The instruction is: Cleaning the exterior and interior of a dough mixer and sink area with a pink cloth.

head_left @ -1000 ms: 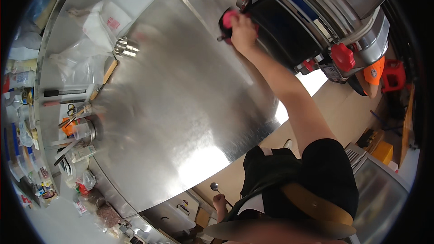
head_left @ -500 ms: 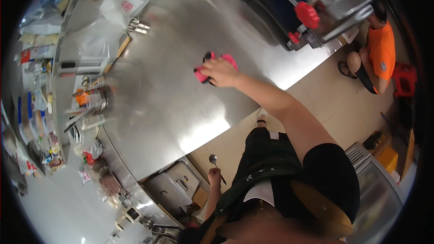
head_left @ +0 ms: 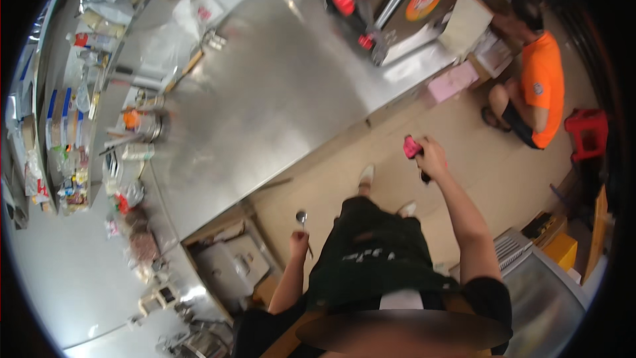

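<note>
My right hand [head_left: 434,159] is closed around a bunched pink-and-black cloth [head_left: 412,146], held out over the floor to the right of the steel worktable [head_left: 265,86]. Part of the cloth pokes out above the fingers and a dark end hangs below. Lower down and to the left, my left hand [head_left: 299,244] grips the handle of a metal spoon [head_left: 301,217]. The spoon's round bowl points up, and the handle's end shows under the fist. Neither hand touches the table.
A slicer-like machine [head_left: 397,20] with red knobs stands at the table's far right. A person in an orange shirt [head_left: 543,86] squats beyond it, near a red stool [head_left: 586,134]. Containers and utensils [head_left: 142,122] line the left edge. A steel cabinet [head_left: 530,292] is at lower right.
My right hand has lifted the cloth off the worktable and swung it right, over the floor. My body and view have turned toward the right. The left hand still holds the spoon.
</note>
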Motion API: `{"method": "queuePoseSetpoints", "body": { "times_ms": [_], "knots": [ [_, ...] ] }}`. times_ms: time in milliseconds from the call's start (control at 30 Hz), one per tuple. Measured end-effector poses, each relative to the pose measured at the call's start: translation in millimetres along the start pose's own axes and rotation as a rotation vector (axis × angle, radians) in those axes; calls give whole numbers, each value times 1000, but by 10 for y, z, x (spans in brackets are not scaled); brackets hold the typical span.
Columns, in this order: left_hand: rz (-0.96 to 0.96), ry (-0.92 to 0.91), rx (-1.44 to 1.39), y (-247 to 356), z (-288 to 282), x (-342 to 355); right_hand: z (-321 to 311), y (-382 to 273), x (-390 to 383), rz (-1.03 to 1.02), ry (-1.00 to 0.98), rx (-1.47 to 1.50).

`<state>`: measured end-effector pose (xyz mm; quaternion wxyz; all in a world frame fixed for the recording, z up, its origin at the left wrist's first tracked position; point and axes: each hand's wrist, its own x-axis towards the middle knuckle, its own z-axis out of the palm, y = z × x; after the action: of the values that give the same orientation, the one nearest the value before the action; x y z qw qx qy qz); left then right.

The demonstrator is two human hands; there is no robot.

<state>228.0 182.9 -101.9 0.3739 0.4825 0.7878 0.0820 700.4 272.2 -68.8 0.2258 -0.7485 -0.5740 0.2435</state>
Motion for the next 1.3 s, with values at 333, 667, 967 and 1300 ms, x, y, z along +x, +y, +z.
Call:
{"method": "queuePoseSetpoints", "body": {
  "times_ms": [333,667,967,1300],
  "knots": [
    [-104,-147,-85,-47,208,172,-329,-806,1168,-14,456,-129],
    [-363,-91,-267,83,-228,312,374,-1025,1272,-205,170,-416],
    [-506,-83,-330,-312,-137,189,517,-1470,2331,-109,247,-565],
    [-593,66,-427,-359,-209,-145,1256,-2335,2908,-664,63,-351]
  ]
}}
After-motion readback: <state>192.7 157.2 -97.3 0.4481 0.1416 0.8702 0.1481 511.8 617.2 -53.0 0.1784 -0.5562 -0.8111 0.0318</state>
